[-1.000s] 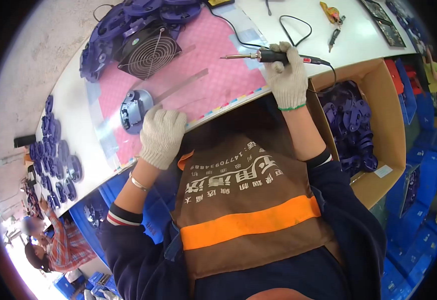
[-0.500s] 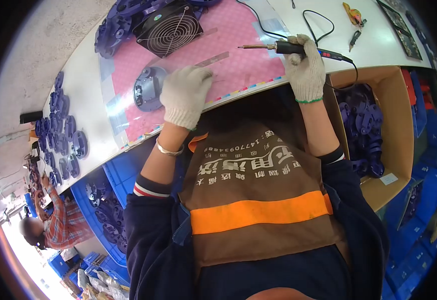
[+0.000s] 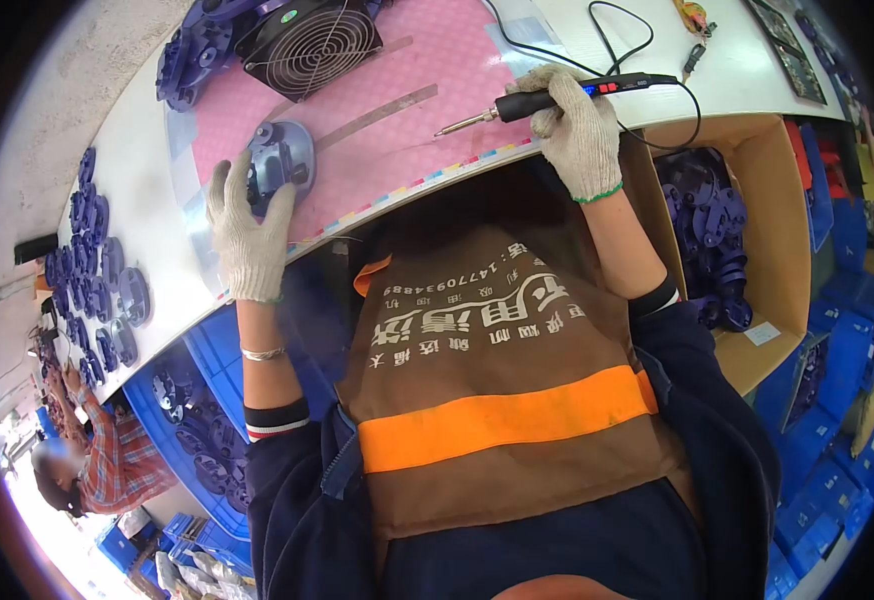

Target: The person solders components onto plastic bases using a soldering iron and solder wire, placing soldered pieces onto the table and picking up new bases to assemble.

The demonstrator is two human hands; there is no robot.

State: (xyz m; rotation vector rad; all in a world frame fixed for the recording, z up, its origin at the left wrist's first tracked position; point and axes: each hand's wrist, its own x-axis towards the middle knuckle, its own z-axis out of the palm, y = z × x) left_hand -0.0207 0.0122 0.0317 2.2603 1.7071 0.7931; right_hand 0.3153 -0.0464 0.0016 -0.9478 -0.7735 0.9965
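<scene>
My right hand [image 3: 579, 140], in a white knit glove, is closed around the black handle of a soldering iron [image 3: 527, 104]. The iron's metal tip points left above the pink mat [image 3: 377, 140], and its cord loops behind the hand. My left hand [image 3: 249, 232], gloved too, has thumb and fingers round the near end of a rounded purple plastic housing [image 3: 295, 150] on the mat. The glove hides part of the housing. Dark fittings show on its upper face.
A fan with a wire guard [image 3: 322, 55] stands at the back beside more purple housings [image 3: 194, 60]. Several others lie on the table's left [image 3: 92, 250]. At right is a cardboard box [image 3: 782, 230] of purple parts; blue bins [image 3: 157, 440] sit below left. A person in plaid [image 3: 117, 455] is farther left.
My left hand has moved left and down from beside the purple housing and now grips its near end. The soldering iron has tilted, its tip lower and farther left.
</scene>
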